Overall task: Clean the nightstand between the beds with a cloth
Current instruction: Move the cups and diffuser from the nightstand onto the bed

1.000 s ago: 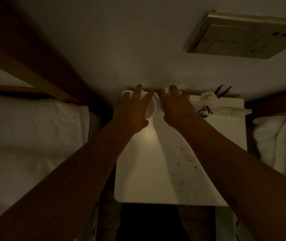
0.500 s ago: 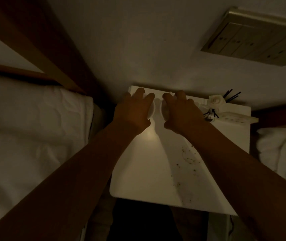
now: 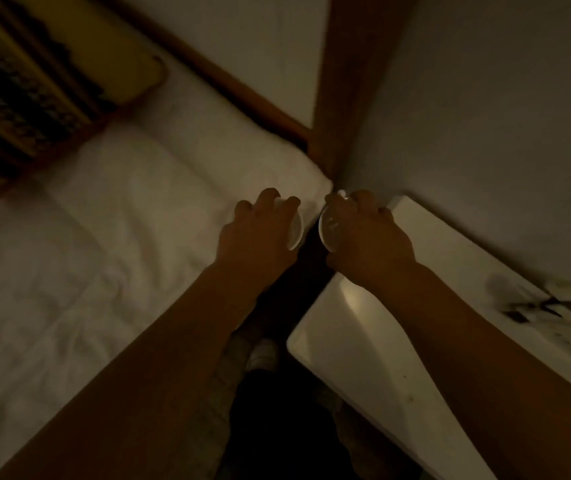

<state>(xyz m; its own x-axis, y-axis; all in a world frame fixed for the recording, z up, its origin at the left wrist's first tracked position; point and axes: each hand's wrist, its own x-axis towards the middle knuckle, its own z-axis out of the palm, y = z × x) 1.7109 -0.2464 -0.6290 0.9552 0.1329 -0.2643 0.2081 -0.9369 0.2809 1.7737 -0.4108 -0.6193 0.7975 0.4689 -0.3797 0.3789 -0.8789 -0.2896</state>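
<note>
A small white cup is gripped from above by the left hand, whose fingers are curled over its rim. A second white cup is gripped the same way by the right hand, fingers bent round its top edge. The two cups are held just beside each other but apart, at about 12 o'clock from the centre of the view. The left cup is held over the edge of the bed, whose white sheet fills the 9 o'clock side. The right cup is held over the dark gap between the bed and the nightstand, near the nightstand's far left corner.

The white surface of the nightstand runs from centre toward 4 o'clock, crossed by the right forearm. Dark specks are seen on it, and blurred black sticks lie at 3 o'clock. A wooden bed frame stands at 12 o'clock against the wall. No cloth can be made out.
</note>
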